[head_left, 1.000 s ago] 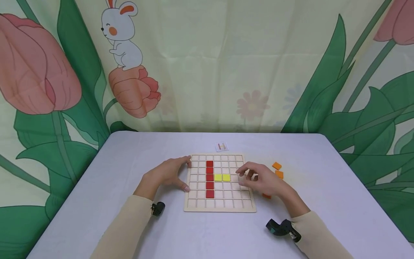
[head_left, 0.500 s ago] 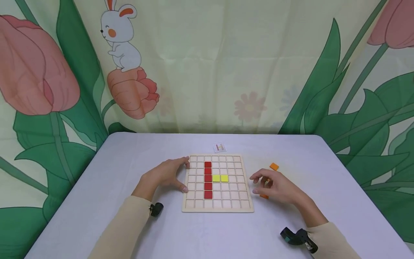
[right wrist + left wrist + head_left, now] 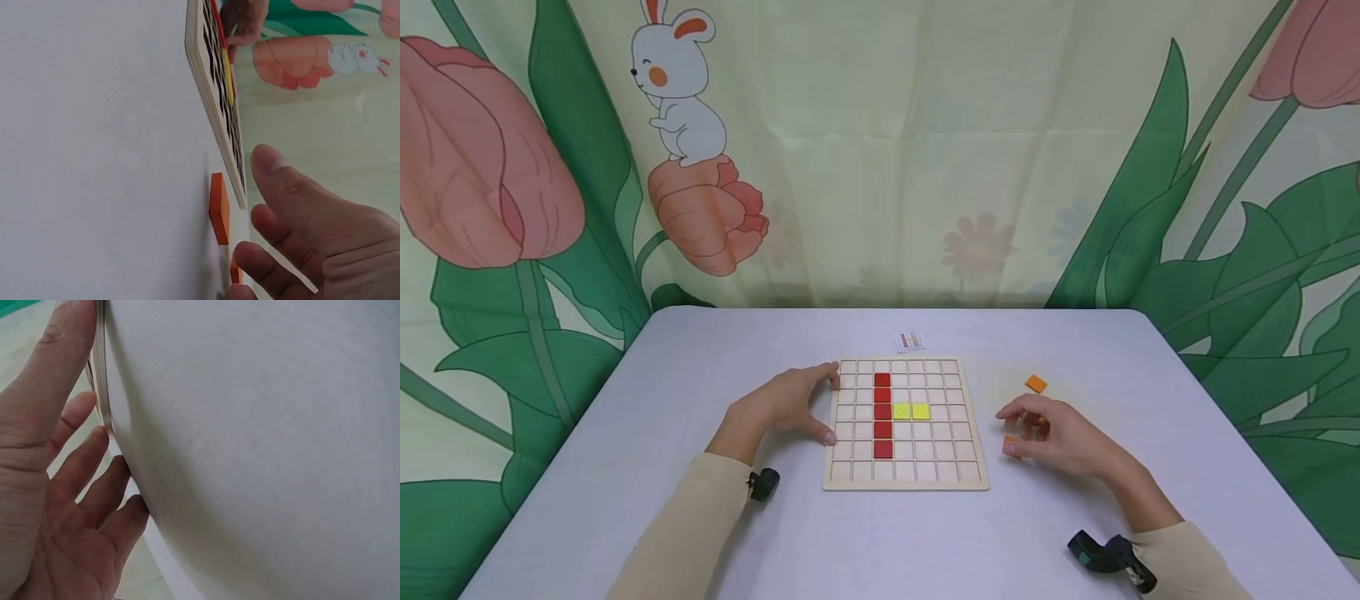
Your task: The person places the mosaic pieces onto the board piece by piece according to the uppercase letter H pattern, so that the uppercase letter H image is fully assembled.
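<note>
A wooden grid board (image 3: 907,486) lies on the table, with a column of several red square tiles (image 3: 882,417) and two yellow tiles (image 3: 911,412) beside the column. My left hand (image 3: 781,406) rests against the board's left edge, thumb and fingers spread along it. Just off the board's right side, my right hand (image 3: 1063,435) is over the loose orange tiles, thumb and fingers apart with nothing held. One orange tile (image 3: 219,209) shows ahead of the fingers in the right wrist view. Another orange tile (image 3: 1036,383) lies behind the hand; the hand partly hides others.
A small pattern card (image 3: 909,341) lies behind the board on the white tablecloth (image 3: 745,342). A printed curtain (image 3: 850,167) with tulips and a rabbit hangs behind the table. Each wrist wears a black camera (image 3: 763,484).
My right hand has moved right, from over the board's right part to the orange tiles. The left hand stays at the board's edge; the tiles on the board have not changed.
</note>
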`<act>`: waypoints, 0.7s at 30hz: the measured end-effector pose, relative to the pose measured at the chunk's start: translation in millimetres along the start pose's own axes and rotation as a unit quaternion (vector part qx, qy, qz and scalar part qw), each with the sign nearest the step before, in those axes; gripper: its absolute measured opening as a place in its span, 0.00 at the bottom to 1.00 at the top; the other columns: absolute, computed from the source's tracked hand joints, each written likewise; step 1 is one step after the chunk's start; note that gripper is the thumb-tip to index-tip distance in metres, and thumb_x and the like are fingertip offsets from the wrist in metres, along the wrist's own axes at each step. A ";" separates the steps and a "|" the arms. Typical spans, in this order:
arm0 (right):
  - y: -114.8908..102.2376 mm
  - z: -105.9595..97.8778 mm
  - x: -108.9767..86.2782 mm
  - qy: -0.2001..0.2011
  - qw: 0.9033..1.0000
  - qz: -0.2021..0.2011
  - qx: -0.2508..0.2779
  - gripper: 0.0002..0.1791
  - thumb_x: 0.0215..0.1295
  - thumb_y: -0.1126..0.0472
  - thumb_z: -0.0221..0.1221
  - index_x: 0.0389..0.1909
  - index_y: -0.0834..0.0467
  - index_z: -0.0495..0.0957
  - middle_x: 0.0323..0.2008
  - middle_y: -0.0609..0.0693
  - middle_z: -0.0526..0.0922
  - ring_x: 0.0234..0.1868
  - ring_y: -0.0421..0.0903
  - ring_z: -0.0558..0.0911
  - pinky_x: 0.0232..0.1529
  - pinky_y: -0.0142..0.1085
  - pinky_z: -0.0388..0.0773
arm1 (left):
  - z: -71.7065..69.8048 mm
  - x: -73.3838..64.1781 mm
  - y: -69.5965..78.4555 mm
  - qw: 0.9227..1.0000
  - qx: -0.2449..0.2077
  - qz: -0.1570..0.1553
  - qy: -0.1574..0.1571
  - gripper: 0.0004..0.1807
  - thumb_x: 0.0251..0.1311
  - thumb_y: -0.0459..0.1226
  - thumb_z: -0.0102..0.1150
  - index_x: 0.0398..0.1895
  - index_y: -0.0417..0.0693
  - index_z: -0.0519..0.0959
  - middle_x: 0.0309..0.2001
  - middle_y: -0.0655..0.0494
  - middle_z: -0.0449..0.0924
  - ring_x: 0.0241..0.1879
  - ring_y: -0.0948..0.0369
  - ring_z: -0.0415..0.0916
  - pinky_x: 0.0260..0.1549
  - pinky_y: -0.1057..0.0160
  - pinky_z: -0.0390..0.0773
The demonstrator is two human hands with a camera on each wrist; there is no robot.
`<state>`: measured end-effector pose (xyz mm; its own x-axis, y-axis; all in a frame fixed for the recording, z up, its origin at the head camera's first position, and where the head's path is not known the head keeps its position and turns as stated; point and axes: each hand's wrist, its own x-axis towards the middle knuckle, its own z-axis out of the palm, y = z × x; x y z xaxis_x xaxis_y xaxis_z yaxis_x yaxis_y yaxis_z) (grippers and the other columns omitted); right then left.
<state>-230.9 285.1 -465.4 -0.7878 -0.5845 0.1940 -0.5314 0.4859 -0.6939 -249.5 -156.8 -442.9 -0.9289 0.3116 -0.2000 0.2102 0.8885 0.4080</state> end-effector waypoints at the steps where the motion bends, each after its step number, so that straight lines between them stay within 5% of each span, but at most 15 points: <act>1: 0.8 -1.0 -1.3 -0.001 1.000 0.003 0.000 0.20 0.58 0.54 0.76 0.50 0.52 0.82 0.42 0.44 0.83 0.36 0.46 0.79 0.34 0.31 0.75 | 0.0 0.2 0.2 1.000 0.000 -0.001 0.000 0.43 0.31 0.57 0.87 0.53 0.64 0.72 0.79 0.57 0.60 0.73 0.52 0.66 0.69 0.48 0.68; 21: 4.8 -3.1 -9.7 -0.029 0.998 0.035 -0.040 0.30 0.53 0.49 0.78 0.54 0.56 0.80 0.37 0.46 0.78 0.33 0.44 0.77 0.34 0.30 0.75 | 2.2 2.4 -2.2 1.000 -0.003 -0.008 -0.002 0.45 0.29 0.57 0.87 0.54 0.64 0.72 0.79 0.57 0.60 0.72 0.53 0.66 0.69 0.48 0.69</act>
<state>-226.8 295.1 -468.4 -0.8054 -0.5834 0.1048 -0.5007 0.5750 -0.6470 -251.5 -157.3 -446.2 -0.9311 0.2986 -0.2094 0.1933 0.8910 0.4108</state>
